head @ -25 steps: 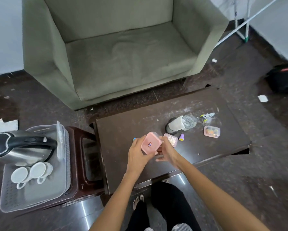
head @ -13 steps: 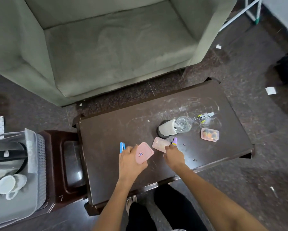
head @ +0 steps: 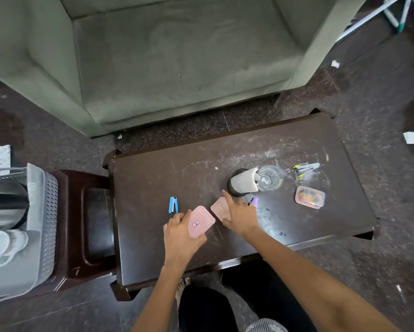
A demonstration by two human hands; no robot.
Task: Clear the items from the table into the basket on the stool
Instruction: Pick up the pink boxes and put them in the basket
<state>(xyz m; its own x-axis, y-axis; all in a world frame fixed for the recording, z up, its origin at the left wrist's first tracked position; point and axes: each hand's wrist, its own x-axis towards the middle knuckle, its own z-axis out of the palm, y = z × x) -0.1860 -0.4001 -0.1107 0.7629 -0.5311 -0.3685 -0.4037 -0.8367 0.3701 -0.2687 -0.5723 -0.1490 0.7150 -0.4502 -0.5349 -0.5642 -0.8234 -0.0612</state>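
Head view: left hand [head: 180,232] grips pink lid [head: 200,221]; right hand [head: 240,215], forefinger extended, lies open on pink box [head: 219,207]

The surface [head: 153,183] stands in front of the armchair [head: 177,56], with the stool [head: 81,226] against its left end and the basket [head: 45,212] on the stool's left part. In the basket lie a kettle [head: 4,207] and, nearer the person, cups [head: 2,245]. On the surface, from left to right: a stapler [head: 173,205], a lidded box [head: 201,222] under the left hand [head: 180,238], a second box [head: 219,207] partly under the right hand [head: 240,215], and a small cap [head: 253,202] just right of that hand. Behind these stand a tissue holder [head: 243,183] and a glass [head: 270,177], touching. Farther right lie clips [head: 305,168], with a third box [head: 310,197] in front of them.
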